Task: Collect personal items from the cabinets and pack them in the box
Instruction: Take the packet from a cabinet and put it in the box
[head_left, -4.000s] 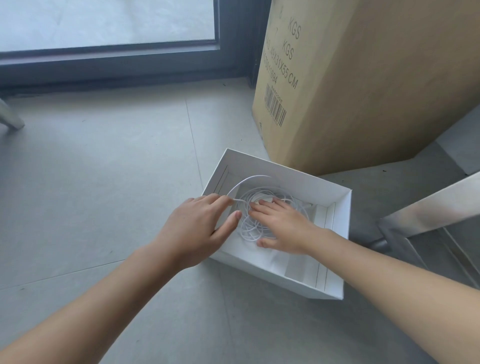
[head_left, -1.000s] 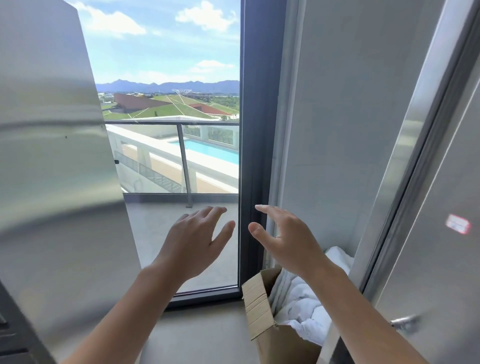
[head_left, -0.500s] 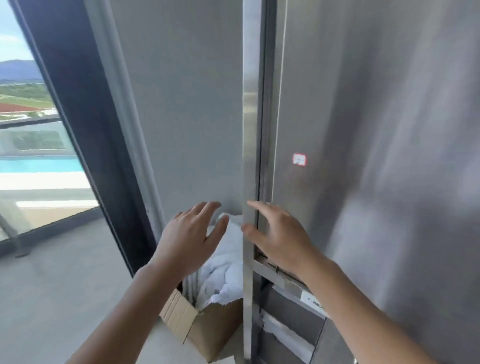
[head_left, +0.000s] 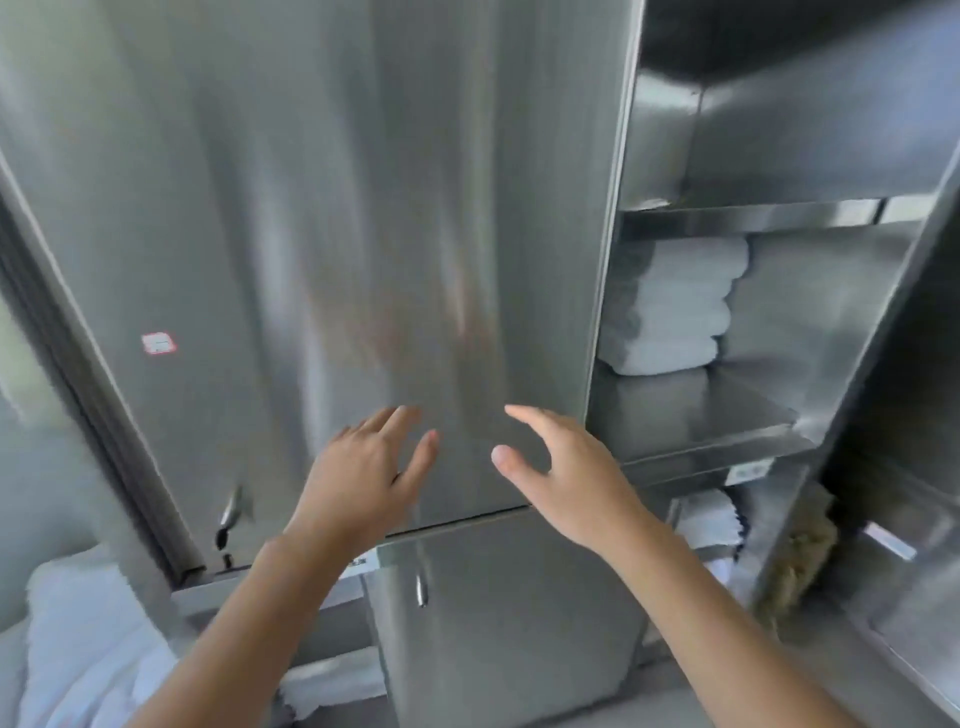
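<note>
Stainless steel cabinets (head_left: 519, 649) fill the view, their brushed fronts blurred by motion. A tall closed steel door (head_left: 363, 208) takes up the left and centre, with a small red-edged sticker (head_left: 158, 343) on its left part and a metal handle (head_left: 228, 514) lower down. Below it sits a smaller lower door (head_left: 493, 623) with its own short handle (head_left: 421, 584).

Both hands are raised side by side in front of the bottom part of the tall door. The left hand (head_left: 363, 467) is open, fingers straight and slightly spread, thumb out to the side, holding nothing. The right hand (head_left: 566, 473) is open too, fingers loosely extended towards the door and thumb pointing inward; it is empty as well. Whether either hand's fingertips touch the steel cannot be told.

To the right, a compartment stands open. A stack of folded white towels (head_left: 670, 306) rests on its middle shelf (head_left: 701, 431), against the left wall, above and to the right of the right hand. On the level below lies more white cloth (head_left: 709, 519), with a brownish fuzzy item (head_left: 800, 561) just beside it. At lower left, a heap of white fabric (head_left: 78, 649) shows near the left forearm.
</note>
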